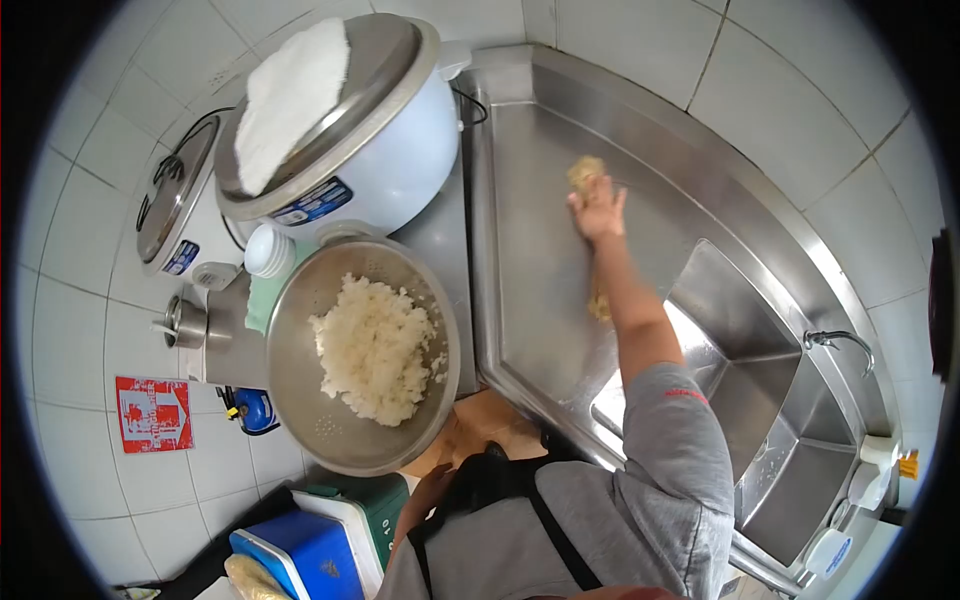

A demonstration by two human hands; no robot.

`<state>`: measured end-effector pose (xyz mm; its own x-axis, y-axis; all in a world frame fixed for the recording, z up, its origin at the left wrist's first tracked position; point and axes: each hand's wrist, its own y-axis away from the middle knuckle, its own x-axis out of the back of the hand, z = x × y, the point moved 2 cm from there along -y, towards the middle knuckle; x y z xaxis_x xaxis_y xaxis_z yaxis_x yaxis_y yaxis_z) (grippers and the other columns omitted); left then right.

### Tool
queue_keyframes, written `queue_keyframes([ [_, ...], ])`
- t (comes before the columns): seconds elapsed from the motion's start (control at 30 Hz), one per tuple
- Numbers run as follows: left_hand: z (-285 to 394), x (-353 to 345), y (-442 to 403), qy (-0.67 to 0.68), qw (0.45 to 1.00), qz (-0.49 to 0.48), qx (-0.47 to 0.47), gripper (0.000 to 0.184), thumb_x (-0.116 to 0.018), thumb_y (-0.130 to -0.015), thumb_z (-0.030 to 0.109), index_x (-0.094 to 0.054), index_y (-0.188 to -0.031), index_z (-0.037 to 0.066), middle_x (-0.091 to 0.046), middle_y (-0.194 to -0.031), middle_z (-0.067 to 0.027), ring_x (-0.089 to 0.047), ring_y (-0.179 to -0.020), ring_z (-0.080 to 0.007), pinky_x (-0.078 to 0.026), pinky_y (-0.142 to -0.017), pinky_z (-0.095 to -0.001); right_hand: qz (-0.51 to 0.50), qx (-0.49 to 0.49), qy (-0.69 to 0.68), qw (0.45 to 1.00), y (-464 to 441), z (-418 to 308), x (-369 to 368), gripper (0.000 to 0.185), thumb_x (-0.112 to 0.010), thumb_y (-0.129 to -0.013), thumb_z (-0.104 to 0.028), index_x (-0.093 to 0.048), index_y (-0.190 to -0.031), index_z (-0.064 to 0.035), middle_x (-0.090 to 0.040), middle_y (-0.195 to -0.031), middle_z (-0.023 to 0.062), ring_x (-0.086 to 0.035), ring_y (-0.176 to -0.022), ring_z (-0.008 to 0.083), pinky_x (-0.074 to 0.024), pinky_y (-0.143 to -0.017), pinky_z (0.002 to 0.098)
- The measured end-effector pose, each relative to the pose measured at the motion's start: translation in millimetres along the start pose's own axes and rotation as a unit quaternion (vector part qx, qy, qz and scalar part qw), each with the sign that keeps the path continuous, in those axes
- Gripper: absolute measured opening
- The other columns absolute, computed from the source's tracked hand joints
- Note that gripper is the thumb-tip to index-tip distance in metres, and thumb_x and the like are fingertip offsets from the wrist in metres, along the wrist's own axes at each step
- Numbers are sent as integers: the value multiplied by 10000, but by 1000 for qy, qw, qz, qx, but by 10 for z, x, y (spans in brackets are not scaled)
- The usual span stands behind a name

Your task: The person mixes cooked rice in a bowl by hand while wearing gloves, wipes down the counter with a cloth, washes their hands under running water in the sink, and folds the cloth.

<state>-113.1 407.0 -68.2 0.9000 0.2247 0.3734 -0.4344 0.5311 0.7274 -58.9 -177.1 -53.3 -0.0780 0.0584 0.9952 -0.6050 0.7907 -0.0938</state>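
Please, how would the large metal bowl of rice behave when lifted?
The metal bowl would probably feel stiff, given its metal wall. It is likely heavy, because a large heap of rice sits inside. Grains scattered beside the heap might slide if it tilts.

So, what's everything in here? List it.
Rice cookers: two, white, upper left.
Towel: one, white, on larger cooker.
Bowl: one, silver, left-centre.
Rice: one heap, white, in bowl.
Cups: one stack, white, beside bowl.
Cloth: one, green, by cups.
Pot: one, silver, left.
Sign: one, red, left wall.
Canister: one, blue, by sign.
Boxes: two, blue and green, lower left.
Sink unit: one, silver, right.
Tap: one, silver, far right.
Tiles: many, white, walls.
Unclear material: two visible parts, yellowish, on sink unit.
Shirt: one, grey, bottom.
Right hand: one, bare, at upper yellowish part.
Left hand: one, bare, near bowl.
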Motion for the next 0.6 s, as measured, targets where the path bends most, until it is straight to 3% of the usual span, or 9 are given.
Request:
queue_keyframes([
  [0.1, 226, -3, -79, 32, 998, -4, 62, 438, -439, -832, 296, -436, -1164, 10, -494, -1146, -179, -467, -1082, -274, -359, -892, -336, -8, -85, 45, 995, -145, 1013, -18, 616, -117, -871, -483, -163, -1335, -80, -135, -1398, 66, -78, -1297, 188, -28, -1039, 433],
  [0.2, -161, -109, -359, -71, 997, 22, 35, 403, -435, -839, 262, -436, -1159, 16, -535, -1078, -186, -503, -1033, -289, -380, -869, -338, -5, -71, 50, 996, 24, 1625, 41, 615, -127, -873, -487, -191, -1328, -77, -150, -1395, 58, -95, -1294, 179, -49, -1039, 421],
  [0.23, -561, -198, -518, -101, 993, 41, -53, 382, -429, -839, 234, -425, -1164, 34, -539, -1064, -194, -507, -1017, -313, -398, -847, -345, 2, -48, 56, 997, 172, 1686, -22, 611, -140, -874, -485, -196, -1326, -76, -153, -1394, 57, -97, -1293, 179, -55, -1040, 416],
  [0.27, 41, -63, -299, -11, 1000, -8, -8, 382, -435, -834, 235, -430, -1155, 27, -543, -1052, -199, -512, -1005, -321, -409, -834, -352, 14, -22, 62, 998, 297, 1731, -58, 608, -154, -876, -482, -202, -1325, -76, -155, -1393, 56, -99, -1292, 179, -61, -1041, 411],
  [0.3, 210, -49, -281, -61, 997, 39, 17, 396, -452, -827, 255, -444, -1131, 2, -545, -1050, -199, -520, -994, -317, -416, -820, -361, 5, 20, 39, 999, 420, 1637, -24, 597, -177, -878, -469, -190, -1327, -74, -152, -1392, 64, -98, -1292, 184, -64, -1045, 397],
  [0.37, 178, -98, -371, -80, 995, 46, -39, 416, -465, -822, 278, -449, -1116, -15, -558, -1017, -203, -525, -981, -323, -419, -813, -357, 8, 109, -2, 994, 890, 1238, 72, 581, -218, -883, -441, -167, -1330, -74, -153, -1389, 80, -100, -1290, 192, -64, -1052, 374],
  [0.43, 465, -60, -334, -53, 998, 24, -12, 408, -469, -814, 288, -468, -1084, -17, -553, -1004, -217, -524, -967, -333, -418, -797, -363, -17, 179, -20, 984, 1378, 798, 170, 583, -228, -885, -431, -117, -1338, -82, -135, -1390, 94, -96, -1290, 192, -53, -1057, 357],
  [0.5, 631, 14, -345, -40, 999, -8, -20, 402, -472, -806, 299, -486, -1051, -20, -550, -985, -229, -527, -946, -340, -416, -780, -372, -62, 250, -113, 960, 1868, 414, 250, 543, -332, -881, -333, -153, -1334, -95, -128, -1390, 104, -78, -1293, 200, -50, -1058, 358],
  [0.6, 612, 242, -281, -72, 993, -15, -90, 400, -471, -797, 319, -509, -1001, -23, -547, -956, -244, -536, -908, -343, -410, -753, -390, -147, 358, -258, 885, 2415, 145, 767, 549, -488, -785, -188, -297, -1291, -98, -226, -1351, 127, -200, -1255, 250, -146, -1033, 356],
])
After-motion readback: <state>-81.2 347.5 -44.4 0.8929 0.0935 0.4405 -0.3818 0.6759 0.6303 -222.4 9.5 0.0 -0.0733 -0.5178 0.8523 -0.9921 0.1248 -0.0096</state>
